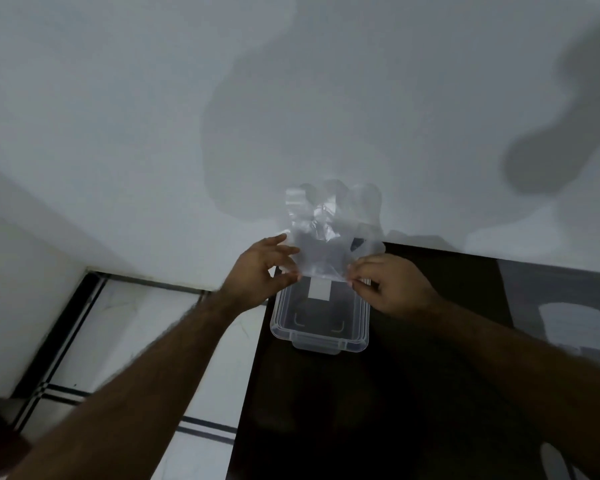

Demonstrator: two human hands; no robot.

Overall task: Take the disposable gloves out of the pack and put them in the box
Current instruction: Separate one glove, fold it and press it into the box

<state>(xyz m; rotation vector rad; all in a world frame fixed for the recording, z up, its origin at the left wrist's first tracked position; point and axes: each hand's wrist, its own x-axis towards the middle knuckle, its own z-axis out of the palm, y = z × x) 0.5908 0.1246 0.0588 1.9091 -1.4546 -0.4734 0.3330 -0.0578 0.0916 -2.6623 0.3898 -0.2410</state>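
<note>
Pinching clear glove (321,244) – both hands (262,268) (392,285) | box (321,327) on dark table (413,393) | white wall (118,98)

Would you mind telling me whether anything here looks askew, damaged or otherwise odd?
Nothing stands out. Both hands, left and right, pinch the lower edge of a clear disposable glove, crumpled near its fingers, above the open clear plastic box, which sits squarely on the dark table.

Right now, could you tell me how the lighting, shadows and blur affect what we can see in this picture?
In the head view the light is dim; large soft shadows fall on the white wall, glare streaks the dark table, the wide angle stretches both forearms, and the clear glove held by the left hand and right hand is slightly blurred.
</note>
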